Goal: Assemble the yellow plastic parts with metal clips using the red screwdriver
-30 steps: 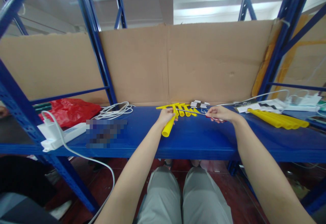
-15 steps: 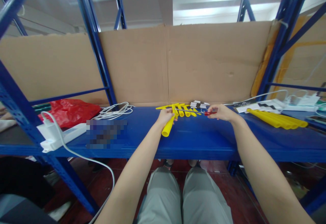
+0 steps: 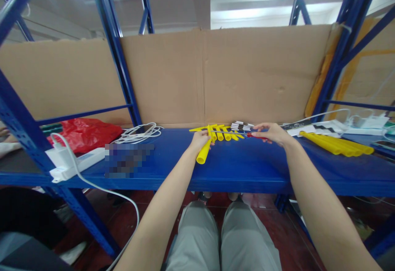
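My left hand [image 3: 200,140] is closed around a yellow plastic tube [image 3: 203,155], whose hollow round end points toward me above the blue shelf [image 3: 237,168]. A red-handled screwdriver [image 3: 250,134] is pinched in the fingers of my right hand [image 3: 273,133]. Its long thin shaft runs left, and the tip meets the upper part of the tube near my left fingers; the exact contact is too small to make out. Just behind and right of the tube lie several yellow parts [image 3: 227,136], some tube-shaped and some thin and pointed.
Black-and-white packs [image 3: 241,126] sit by the cardboard backing [image 3: 247,77]. More yellow tubes [image 3: 336,144] lie at the right. On the left are a coiled white cable [image 3: 138,134], a red plastic bag [image 3: 89,135] and a power strip [image 3: 80,165]. Blue uprights [image 3: 119,57] frame the shelf.
The screwdriver handle has shifted slightly in my right fingers, which have moved a little up and right. My left hand keeps the yellow tube in nearly the same place.
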`<state>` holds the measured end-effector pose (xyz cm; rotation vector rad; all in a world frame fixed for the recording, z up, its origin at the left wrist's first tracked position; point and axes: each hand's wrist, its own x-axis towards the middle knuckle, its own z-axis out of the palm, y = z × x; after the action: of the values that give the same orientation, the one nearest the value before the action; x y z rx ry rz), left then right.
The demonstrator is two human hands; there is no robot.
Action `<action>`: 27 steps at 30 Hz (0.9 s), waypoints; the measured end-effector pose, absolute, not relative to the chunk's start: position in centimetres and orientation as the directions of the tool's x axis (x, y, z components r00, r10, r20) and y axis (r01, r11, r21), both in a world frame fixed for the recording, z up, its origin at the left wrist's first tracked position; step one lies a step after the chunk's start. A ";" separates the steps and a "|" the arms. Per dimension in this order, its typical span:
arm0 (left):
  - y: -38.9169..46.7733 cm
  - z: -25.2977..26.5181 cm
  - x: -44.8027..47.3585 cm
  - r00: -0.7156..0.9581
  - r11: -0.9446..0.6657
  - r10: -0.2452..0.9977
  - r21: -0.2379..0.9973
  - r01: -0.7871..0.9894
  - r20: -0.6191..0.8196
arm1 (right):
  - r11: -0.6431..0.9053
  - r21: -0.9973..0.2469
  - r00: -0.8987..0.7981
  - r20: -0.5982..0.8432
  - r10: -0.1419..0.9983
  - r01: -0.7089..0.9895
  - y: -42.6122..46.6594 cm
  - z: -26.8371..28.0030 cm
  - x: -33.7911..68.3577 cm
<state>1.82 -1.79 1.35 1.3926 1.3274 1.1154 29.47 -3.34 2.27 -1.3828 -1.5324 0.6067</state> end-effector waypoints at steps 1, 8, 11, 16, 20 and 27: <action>-1.8 1.4 1.8 0.026 -0.033 0.999 0.979 0.203 0.028 | 0.238 -0.880 0.103 0.305 0.947 0.410 -3.3 2.3 29.5; -1.8 1.3 1.9 0.069 -0.029 0.997 0.984 0.178 0.017 | 0.232 -0.972 0.204 0.235 0.950 0.037 -2.5 2.6 29.5; -1.6 1.2 1.7 0.053 -0.021 0.999 0.983 0.181 0.011 | 0.268 -0.961 0.192 0.252 0.948 -0.062 -2.4 2.6 29.6; -1.3 1.3 1.7 0.035 0.008 0.999 0.989 0.147 -0.013 | 0.450 -0.890 0.177 0.434 0.884 -0.067 -2.0 2.3 29.6; -1.7 1.5 1.9 0.004 0.023 1.000 0.990 0.136 -0.024 | 0.524 -0.850 0.263 0.518 0.814 0.054 -1.4 1.9 29.2; -2.2 1.7 2.0 -0.003 0.016 1.000 0.989 0.150 -0.015 | 0.526 -0.821 0.360 0.571 0.738 0.222 -1.8 1.8 28.2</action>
<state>2.05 -2.17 1.75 1.3069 1.3278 1.1237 28.24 -1.80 1.84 -1.0047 -1.1932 0.4168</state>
